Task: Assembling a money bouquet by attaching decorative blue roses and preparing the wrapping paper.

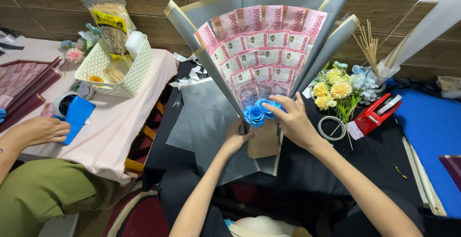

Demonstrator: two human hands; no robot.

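1. The counter, draped in black cloth, carries a money bouquet that stands nearly upright and leans slightly away from the person. Its long axis runs from the narrow foot near the hands up to the wide fan of pink banknotes at the top.
2. Grey wrapping paper with gold edges flares behind and beside the fan, and one sheet spreads toward the left.
3. The brown cardboard handle forms the foot of the bouquet, directly below the notes and between the two hands.
4. The left hand closes its grip on the left edge of the handle, just below the flowers.
5. The right hand lies open, fingers spread, resting on the right side of the fan's base; its fingertips touch the blue paper roses.
6. The roses sit at the neck where fan meets handle, above the left hand, left of the right palm; both hands are about equally near.
7. A red tape dispenser lies well apart to the right.
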